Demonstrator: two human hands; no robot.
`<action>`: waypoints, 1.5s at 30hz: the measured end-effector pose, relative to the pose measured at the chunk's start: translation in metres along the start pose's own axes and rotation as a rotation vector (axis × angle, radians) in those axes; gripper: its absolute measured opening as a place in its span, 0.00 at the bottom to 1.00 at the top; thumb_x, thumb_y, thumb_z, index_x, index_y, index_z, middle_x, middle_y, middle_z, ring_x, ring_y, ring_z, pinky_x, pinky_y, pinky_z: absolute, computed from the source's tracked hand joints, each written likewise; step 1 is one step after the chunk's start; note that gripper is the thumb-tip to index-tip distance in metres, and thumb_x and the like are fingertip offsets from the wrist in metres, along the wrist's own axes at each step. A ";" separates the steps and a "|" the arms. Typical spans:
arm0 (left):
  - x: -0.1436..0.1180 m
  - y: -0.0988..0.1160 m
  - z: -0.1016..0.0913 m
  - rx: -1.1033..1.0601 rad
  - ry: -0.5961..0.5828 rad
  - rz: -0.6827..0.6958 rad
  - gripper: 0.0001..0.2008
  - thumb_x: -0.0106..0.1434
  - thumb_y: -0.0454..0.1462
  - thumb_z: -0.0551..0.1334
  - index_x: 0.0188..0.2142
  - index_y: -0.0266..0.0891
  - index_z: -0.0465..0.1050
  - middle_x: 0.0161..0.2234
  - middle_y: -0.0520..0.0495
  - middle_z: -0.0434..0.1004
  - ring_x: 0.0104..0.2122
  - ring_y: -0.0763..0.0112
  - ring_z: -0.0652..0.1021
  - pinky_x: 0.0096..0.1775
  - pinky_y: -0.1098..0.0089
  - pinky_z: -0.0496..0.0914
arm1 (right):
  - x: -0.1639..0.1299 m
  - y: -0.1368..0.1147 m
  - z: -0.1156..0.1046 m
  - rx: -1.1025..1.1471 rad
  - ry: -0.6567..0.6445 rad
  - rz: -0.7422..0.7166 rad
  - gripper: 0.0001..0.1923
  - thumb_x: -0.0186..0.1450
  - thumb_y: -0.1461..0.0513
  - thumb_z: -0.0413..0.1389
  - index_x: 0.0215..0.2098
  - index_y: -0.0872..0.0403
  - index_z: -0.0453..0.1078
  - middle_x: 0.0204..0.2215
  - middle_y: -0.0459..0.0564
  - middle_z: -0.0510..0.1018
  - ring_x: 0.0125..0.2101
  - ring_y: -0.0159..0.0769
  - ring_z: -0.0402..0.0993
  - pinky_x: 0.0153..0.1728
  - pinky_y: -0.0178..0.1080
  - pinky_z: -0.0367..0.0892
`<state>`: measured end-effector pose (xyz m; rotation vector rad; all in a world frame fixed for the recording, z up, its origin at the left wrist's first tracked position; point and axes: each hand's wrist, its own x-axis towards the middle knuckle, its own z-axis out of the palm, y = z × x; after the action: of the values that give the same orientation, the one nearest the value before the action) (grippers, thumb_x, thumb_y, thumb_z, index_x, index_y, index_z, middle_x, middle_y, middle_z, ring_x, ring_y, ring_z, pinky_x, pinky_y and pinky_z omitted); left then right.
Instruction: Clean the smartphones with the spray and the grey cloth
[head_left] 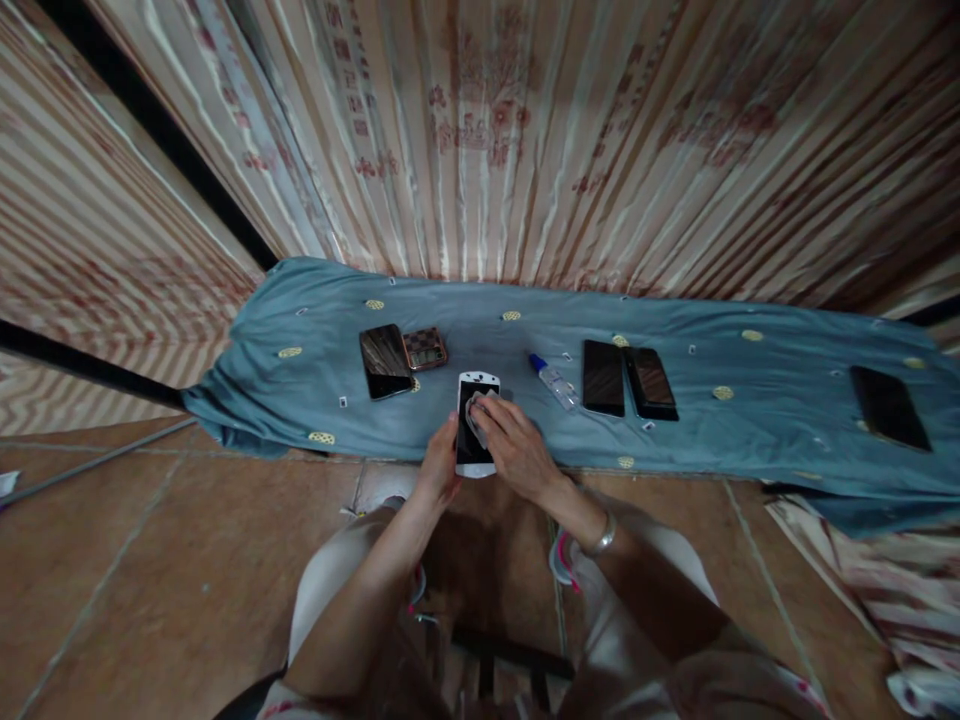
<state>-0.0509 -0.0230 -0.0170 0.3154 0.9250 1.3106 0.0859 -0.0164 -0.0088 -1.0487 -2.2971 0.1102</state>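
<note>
Basically, white phone is at the near edge of the blue sheet, in front of the person, screen up, screen dark. Left hand grips it by its left side, thumb along that edge; the fingers underneath are mostly hidden. Right hand has its fingertips bunched on a pale wipe, pressing it to the screen; exact pinch can't be told. Silver bracelet on the right wrist.

To the left, further back: black phone, face up, slightly tilted, with a checkered case right up beside it; can't tell if they touch. To the right of the hands: clear bottle lying on its side, blue cap toward the back left. Next along, a dark tablet-like phone, then a dark stack just beside it, apparently a smaller slab on a larger one. Well apart at the far right: another dark phone. Patterned curtain behind the sheet; brown tiles below; person's knees either side of the forearms.
</note>
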 end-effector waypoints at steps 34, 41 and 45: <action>-0.001 -0.007 -0.002 0.507 0.006 0.231 0.24 0.53 0.57 0.65 0.30 0.36 0.78 0.31 0.48 0.80 0.35 0.65 0.75 0.42 0.66 0.69 | 0.007 0.003 -0.006 -0.018 0.042 0.063 0.22 0.71 0.68 0.43 0.61 0.59 0.64 0.57 0.61 0.70 0.58 0.46 0.63 0.59 0.51 0.65; -0.004 -0.008 -0.004 0.474 -0.005 0.195 0.16 0.57 0.48 0.67 0.23 0.38 0.73 0.22 0.53 0.71 0.29 0.70 0.70 0.35 0.70 0.65 | 0.011 0.010 -0.012 -0.040 0.028 0.116 0.23 0.70 0.68 0.42 0.62 0.61 0.63 0.58 0.62 0.70 0.59 0.47 0.62 0.60 0.53 0.63; -0.002 -0.009 -0.006 0.324 0.018 0.137 0.12 0.57 0.44 0.68 0.25 0.39 0.75 0.23 0.51 0.73 0.35 0.64 0.74 0.39 0.69 0.68 | 0.011 0.011 -0.012 -0.035 0.040 0.135 0.23 0.70 0.68 0.42 0.60 0.61 0.65 0.57 0.62 0.71 0.58 0.47 0.63 0.60 0.52 0.64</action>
<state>-0.0489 -0.0292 -0.0261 0.6280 1.1489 1.2876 0.0945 -0.0025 0.0033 -1.2125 -2.1992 0.1021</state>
